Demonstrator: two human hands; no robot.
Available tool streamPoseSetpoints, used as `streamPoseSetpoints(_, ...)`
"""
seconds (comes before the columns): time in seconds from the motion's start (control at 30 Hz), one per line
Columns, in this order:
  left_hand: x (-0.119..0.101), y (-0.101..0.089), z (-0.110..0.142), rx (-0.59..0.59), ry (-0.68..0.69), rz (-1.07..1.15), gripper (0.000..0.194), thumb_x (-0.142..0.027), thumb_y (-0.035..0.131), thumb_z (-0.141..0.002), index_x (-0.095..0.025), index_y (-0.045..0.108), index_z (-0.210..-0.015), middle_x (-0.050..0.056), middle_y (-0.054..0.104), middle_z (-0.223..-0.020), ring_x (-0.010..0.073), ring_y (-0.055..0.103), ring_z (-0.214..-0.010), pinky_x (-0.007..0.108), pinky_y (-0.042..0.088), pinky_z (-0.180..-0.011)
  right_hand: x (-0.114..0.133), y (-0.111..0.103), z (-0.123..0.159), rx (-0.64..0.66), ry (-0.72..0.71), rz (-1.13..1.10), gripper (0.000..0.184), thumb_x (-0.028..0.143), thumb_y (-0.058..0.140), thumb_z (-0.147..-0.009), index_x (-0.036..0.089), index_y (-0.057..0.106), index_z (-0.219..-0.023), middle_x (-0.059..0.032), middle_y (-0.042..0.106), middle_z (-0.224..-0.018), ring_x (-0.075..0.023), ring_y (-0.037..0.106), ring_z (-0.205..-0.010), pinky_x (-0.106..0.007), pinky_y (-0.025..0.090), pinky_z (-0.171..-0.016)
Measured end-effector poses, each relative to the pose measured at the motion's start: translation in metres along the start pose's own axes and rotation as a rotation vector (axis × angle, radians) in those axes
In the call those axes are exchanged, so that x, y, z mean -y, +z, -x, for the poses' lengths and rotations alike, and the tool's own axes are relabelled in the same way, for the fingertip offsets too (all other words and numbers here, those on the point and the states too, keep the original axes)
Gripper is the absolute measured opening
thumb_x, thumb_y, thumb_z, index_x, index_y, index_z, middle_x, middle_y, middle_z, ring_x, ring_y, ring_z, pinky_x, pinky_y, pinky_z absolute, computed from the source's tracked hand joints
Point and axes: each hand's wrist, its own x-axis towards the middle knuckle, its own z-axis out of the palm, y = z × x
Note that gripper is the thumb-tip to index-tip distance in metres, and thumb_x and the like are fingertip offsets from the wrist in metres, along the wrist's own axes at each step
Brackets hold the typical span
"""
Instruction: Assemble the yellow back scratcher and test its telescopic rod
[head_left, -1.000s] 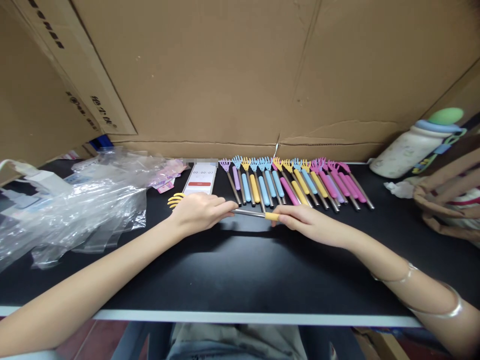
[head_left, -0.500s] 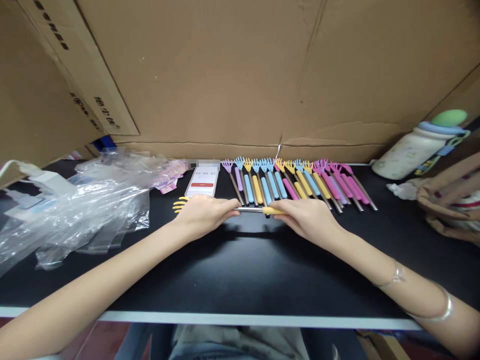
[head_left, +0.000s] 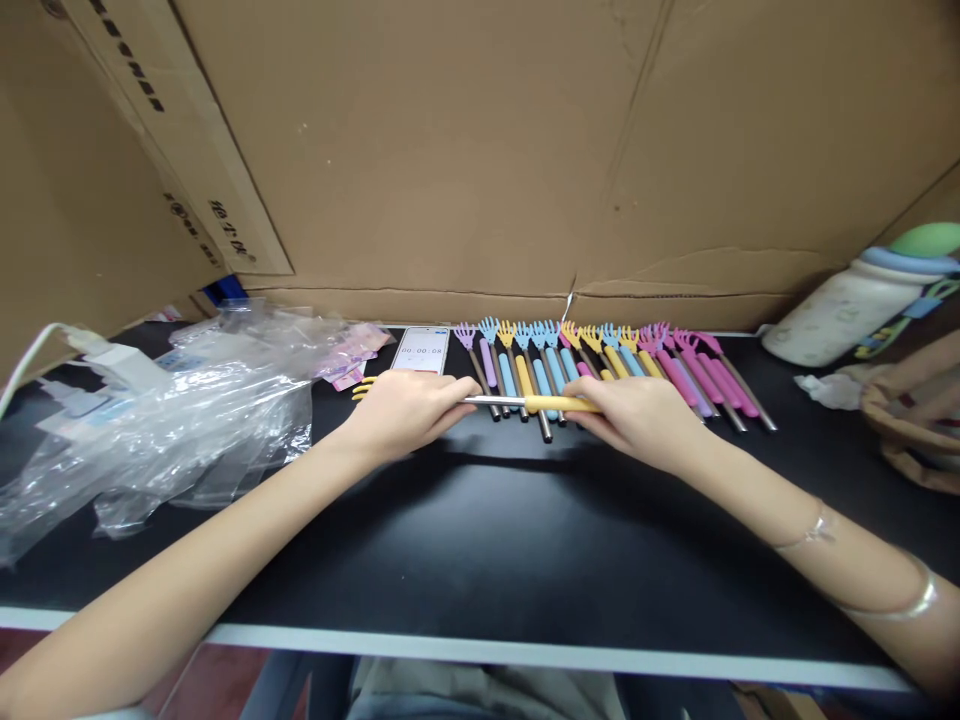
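Observation:
Both hands hold one yellow back scratcher point(head_left: 540, 403) sideways over the black table point(head_left: 480, 530). My left hand point(head_left: 401, 410) is closed round its metal rod near the yellow claw end, which pokes out on the left. My right hand point(head_left: 641, 418) is closed on the yellow handle. Right behind the hands lies a row of several back scratchers point(head_left: 600, 360) with purple, blue, yellow and pink handles, claws pointing to the cardboard wall.
A phone point(head_left: 421, 349) showing a timer lies just behind my left hand. A heap of clear plastic bags point(head_left: 172, 410) covers the left side. A white bottle point(head_left: 847, 300) and a brown bag point(head_left: 915, 410) sit at the right. Cardboard walls point(head_left: 480, 150) close the back.
The hands have carried the yellow scratcher farther back, up against the row. The gap between them has shrunk, and more yellow handle shows beside my right hand.

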Motion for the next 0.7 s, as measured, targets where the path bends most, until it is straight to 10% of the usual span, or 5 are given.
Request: streamPoseSetpoints(0.7, 0.016, 0.006, 0.003, -0.125, 0.088, -0.117, 0.033, -0.039, 0.033, -0.091, -0.020, 0.054, -0.075, -0.002, 0.058, -0.061, 0.0114, 0.053, -0.057, 0.023, 0.025, -0.051, -0.012, 0.002, 0.020, 0.114, 0.211, -0.314, 0.029, 0.045, 0.038, -0.087, 0.022, 0.054, -0.082, 0.0032, 0.054, -0.057, -0.0088, 0.043, -0.047, -0.020, 0.027, -0.048)
